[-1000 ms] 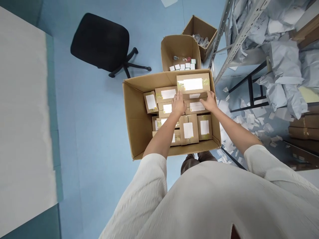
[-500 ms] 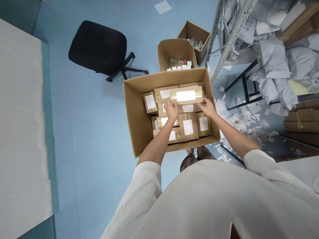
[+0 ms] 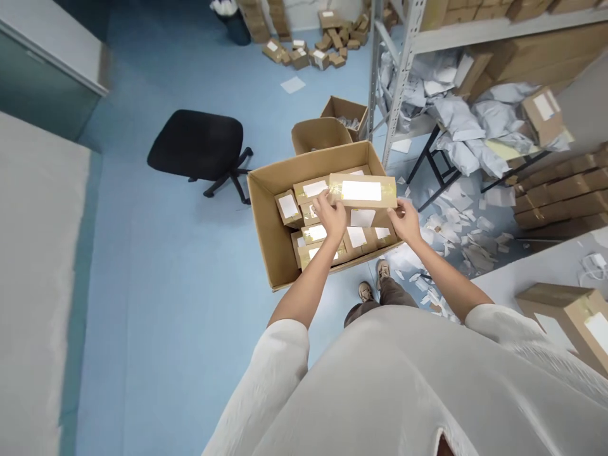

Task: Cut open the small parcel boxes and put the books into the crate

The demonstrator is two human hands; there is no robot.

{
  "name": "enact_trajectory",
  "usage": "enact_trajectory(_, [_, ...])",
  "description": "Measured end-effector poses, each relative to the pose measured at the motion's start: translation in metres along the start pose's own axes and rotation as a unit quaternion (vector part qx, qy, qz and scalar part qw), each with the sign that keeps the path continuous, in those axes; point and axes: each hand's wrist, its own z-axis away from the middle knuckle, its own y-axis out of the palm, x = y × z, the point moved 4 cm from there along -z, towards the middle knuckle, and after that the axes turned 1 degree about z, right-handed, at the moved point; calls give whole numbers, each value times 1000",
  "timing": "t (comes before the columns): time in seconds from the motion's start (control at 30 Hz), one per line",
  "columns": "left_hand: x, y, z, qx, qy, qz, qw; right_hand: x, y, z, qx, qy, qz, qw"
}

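"Blue floor (image 3: 166, 285) runs right across this room, with a pale flat surface (image 3: 28, 285) down the left edge. What's next?"

"Black chair (image 3: 197, 142), standing alone, and then we reach the big carton (image 3: 268, 234), its top wide apart!"

"What's inside, from the left?"

"Small box (image 3: 288, 208) with a white label, sitting slightly askew, then more labelled boxes packed side by side. And look, the left hand (image 3: 332, 218) comes in over them, gripping the left end of the taped box (image 3: 361, 191)!"

"So where exactly is that one?"

"Over the right half of the big carton, white label facing up. I can't tell whether it's touching the boxes underneath. The right hand (image 3: 406, 221) has the other end, fingers at the near corner. Both hands are grasping it!"

"And further right?"

"Metal rack (image 3: 401, 69), then grey parcels (image 3: 463, 120) heaped together, and paper scraps (image 3: 456, 215) strewn over the floor below them. Far right, a white worktop (image 3: 503, 278) carries another carton (image 3: 560, 313), partly hidden by the sleeve (image 3: 513, 323)."
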Motion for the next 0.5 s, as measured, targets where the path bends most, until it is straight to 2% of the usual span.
enact_trajectory(0.13, [-55,12,19,29,69,23,997,1,-58,32,-96,10,16,995])
enact_trajectory(0.23, [-94,36,42,70,119,31,990,-15,-101,61,-167,29,16,985])
enact_trajectory(0.37, [-139,84,90,138,176,32,974,-54,-157,107,-237,84,31,967])
enact_trajectory(0.5, [-175,142,158,221,230,8,948,-100,-212,167,-285,169,42,943])
